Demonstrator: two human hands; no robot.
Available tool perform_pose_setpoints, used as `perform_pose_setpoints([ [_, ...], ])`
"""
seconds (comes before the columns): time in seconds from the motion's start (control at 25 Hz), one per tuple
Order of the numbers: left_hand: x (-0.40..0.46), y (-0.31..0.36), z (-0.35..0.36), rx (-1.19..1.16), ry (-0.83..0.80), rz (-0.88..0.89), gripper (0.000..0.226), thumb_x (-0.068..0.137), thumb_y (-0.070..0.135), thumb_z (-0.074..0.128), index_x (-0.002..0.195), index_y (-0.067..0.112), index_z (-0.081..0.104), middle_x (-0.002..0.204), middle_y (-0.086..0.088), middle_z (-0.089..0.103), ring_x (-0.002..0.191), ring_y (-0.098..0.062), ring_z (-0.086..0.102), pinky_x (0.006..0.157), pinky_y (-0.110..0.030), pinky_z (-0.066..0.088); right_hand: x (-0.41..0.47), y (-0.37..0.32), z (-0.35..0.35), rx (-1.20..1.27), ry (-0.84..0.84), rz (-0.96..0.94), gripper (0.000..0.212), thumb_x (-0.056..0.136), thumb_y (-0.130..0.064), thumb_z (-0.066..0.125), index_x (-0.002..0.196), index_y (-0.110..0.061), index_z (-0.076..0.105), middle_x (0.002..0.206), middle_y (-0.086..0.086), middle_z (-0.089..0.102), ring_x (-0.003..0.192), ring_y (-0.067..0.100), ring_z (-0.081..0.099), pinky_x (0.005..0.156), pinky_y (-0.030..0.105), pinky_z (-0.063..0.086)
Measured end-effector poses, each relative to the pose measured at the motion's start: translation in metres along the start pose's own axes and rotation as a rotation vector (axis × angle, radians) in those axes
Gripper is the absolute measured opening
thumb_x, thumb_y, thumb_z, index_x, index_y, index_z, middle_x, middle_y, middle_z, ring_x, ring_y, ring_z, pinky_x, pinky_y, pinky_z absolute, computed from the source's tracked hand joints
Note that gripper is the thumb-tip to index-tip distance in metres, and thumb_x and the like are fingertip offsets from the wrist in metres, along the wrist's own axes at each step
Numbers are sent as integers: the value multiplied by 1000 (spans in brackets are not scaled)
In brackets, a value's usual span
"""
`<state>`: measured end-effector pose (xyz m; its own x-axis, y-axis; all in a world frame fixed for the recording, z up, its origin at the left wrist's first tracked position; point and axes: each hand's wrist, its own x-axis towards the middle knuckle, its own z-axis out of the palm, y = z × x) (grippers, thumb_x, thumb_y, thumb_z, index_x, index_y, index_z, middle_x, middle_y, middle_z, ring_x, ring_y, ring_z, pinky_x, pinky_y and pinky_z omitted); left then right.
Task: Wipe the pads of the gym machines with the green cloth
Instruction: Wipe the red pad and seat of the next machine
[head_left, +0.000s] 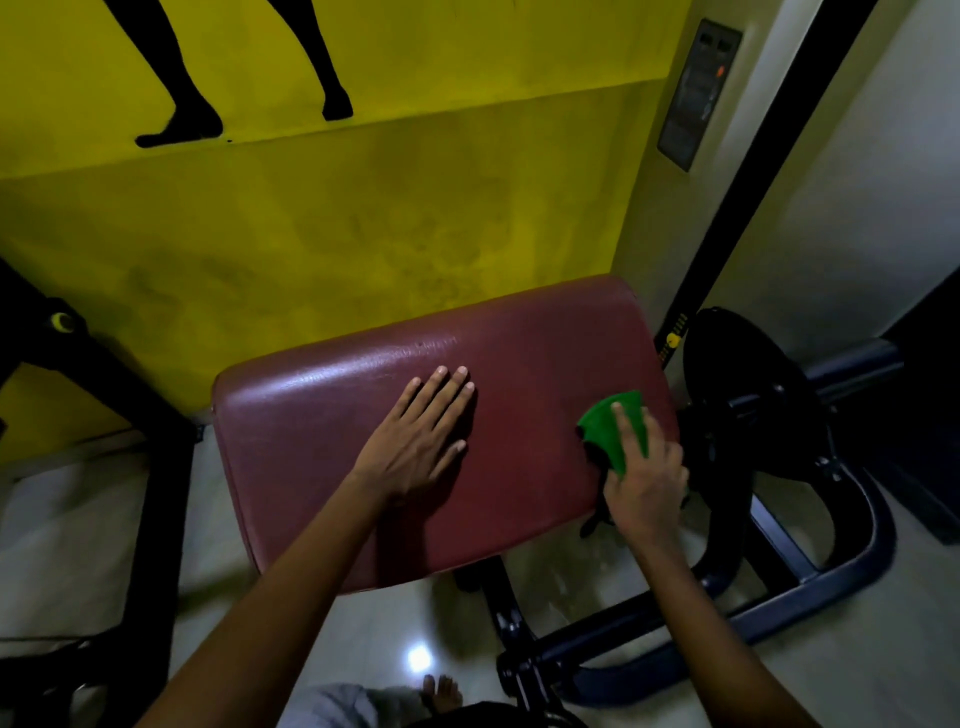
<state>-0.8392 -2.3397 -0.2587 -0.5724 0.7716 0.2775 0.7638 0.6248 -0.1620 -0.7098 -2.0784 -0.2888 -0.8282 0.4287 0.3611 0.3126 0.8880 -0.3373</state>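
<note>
One green cloth (618, 428) lies bunched on the right end of one dark red pad (322, 457), close to the pad's right edge; the cloth is a rough wedge, its wider end pointing away from the person and its narrow end tucked under the right hand (647, 483); its long axis runs from near to far, tilted slightly left. The right hand presses the cloth down onto the pad, index finger stretched straight along the top of it, the other fingers curved over its right side; whether the thumb pinches the cloth cannot be told. The left hand (415, 441) rests flat on the middle of the pad, palm down, four fingers straight and close together, thumb spread to the right; it holds nothing and sits well apart from the cloth.

The pad is a rounded rectangle; its long axis runs left to right, rising a little toward the right; its surface is shiny and worn at the far left. One black weight plate (748, 415) stands on edge just beside the pad's right end, on a dark frame (779, 582) that curves across the pale floor (62, 545). Behind the pad is a yellow wall (363, 208) with two painted black legs (182, 88). One bare foot (441, 693) shows at the bottom edge.
</note>
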Motion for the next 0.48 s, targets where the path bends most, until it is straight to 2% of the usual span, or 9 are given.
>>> perform_pose_setpoints([
  [0.04, 3, 2, 1, -5, -1, -6, 63, 96, 42, 29, 148, 8, 23, 154, -13, 27, 143, -28, 15, 116, -42, 9, -6, -2, 4, -28, -14, -72, 91, 61, -4, 70, 142, -28, 35, 139, 14, 47, 87, 36, 51, 66, 44, 47],
  [0.12, 8, 5, 4, -5, 3, -18, 62, 96, 43, 28, 148, 8, 25, 154, -13, 27, 144, -28, 14, 115, -44, 10, -17, 7, 8, -133, -56, -348, 80, 69, -11, 57, 143, -29, 35, 141, 10, 45, 85, 31, 51, 64, 39, 45],
  [0.16, 9, 6, 4, -2, 6, -19, 62, 96, 43, 28, 147, 8, 26, 154, -13, 26, 144, -29, 14, 115, -44, 10, -9, 14, 3, -146, -73, -371, 77, 71, -12, 52, 143, -30, 34, 142, 8, 45, 85, 30, 50, 64, 38, 45],
  [0.2, 11, 6, 4, -1, 4, -15, 63, 96, 43, 28, 147, 8, 26, 155, -13, 26, 144, -29, 14, 115, -44, 10, 1, 19, 0, -107, -84, -259, 77, 71, -11, 55, 143, -30, 35, 140, 8, 46, 86, 31, 51, 65, 39, 46],
  [0.28, 13, 6, 3, -6, 3, 0, 63, 96, 44, 29, 148, 7, 26, 155, -13, 25, 144, -29, 14, 116, -44, 10, 16, 17, -2, 47, -28, 118, 85, 65, -4, 69, 142, -27, 40, 137, 13, 48, 90, 37, 51, 69, 46, 49],
  [0.32, 14, 5, 3, -12, 4, 4, 64, 96, 44, 29, 148, 7, 26, 155, -13, 25, 144, -29, 14, 116, -44, 10, 18, 10, -3, 54, -19, 185, 88, 62, -3, 73, 141, -25, 42, 136, 15, 48, 91, 39, 51, 71, 48, 49],
  [0.36, 14, 5, 3, -15, 3, 4, 64, 96, 44, 29, 148, 7, 26, 155, -13, 24, 144, -29, 13, 116, -44, 10, 17, 3, 0, 26, -13, 128, 89, 60, -3, 74, 141, -24, 43, 136, 16, 48, 90, 40, 52, 71, 49, 49],
  [0.44, 15, 5, 4, -15, 4, -6, 64, 96, 45, 29, 148, 7, 28, 155, -13, 24, 145, -29, 13, 116, -44, 10, 10, 5, 6, -90, -22, -201, 87, 62, -9, 69, 142, -27, 39, 138, 13, 49, 87, 36, 53, 67, 45, 49],
  [0.48, 16, 6, 5, -14, 0, -10, 64, 96, 45, 28, 148, 7, 28, 155, -13, 24, 145, -29, 13, 116, -45, 10, 16, 11, 2, -115, -42, -296, 86, 63, -11, 65, 142, -30, 36, 139, 11, 49, 86, 34, 54, 66, 43, 49],
])
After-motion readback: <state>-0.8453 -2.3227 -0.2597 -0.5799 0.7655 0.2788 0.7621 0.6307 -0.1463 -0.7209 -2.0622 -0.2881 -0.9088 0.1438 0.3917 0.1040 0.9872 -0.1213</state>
